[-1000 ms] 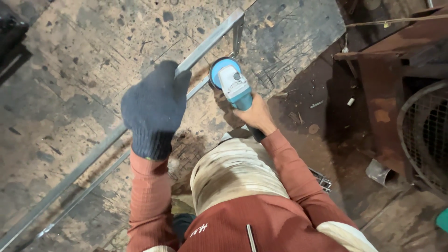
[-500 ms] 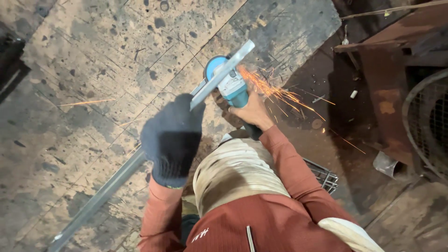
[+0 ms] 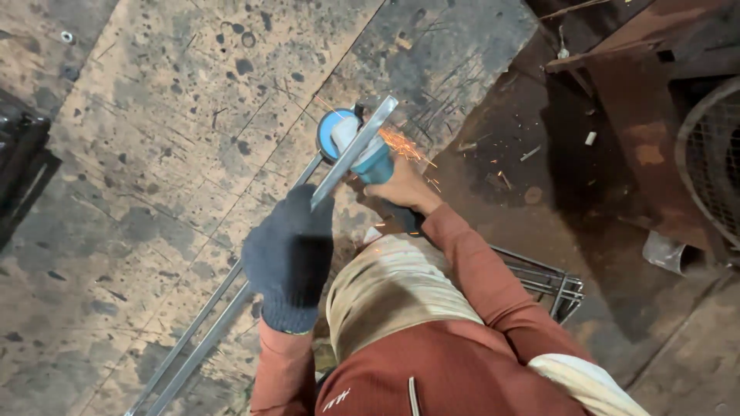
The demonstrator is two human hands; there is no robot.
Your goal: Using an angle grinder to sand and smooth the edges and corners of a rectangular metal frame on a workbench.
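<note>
Underfoot, a broad scarred wooden floor [image 3: 154,154], pale and blotched, running out to dark dirt on the right. Far right, a rusty metal frame [image 3: 640,115] and a round wire cage [image 3: 713,154], both well apart from the work. Nearer the knee, a small rack of thin steel rods [image 3: 539,281] lying on the ground just behind the right elbow.

Across the boards, a long steel bar [image 3: 231,308] slanting from lower left up to its raised free end at the centre. Left hand [image 3: 289,258], in a dark knit glove, clenched around the bar partway up. Right hand [image 3: 405,189], bare, wrapped tight round the body of a blue grinder [image 3: 362,150], disc pressed against the bar near its tip, orange sparks [image 3: 405,145] flying right toward the dirt.

Likely best done with the glove kept well back from the disc, the bar held dead steady, light even pressure, sparks thrown away from body and face.

Plenty of bare floor to the left for swinging the bar; on the right, tighter, with rack and frame close to the elbow's path.
</note>
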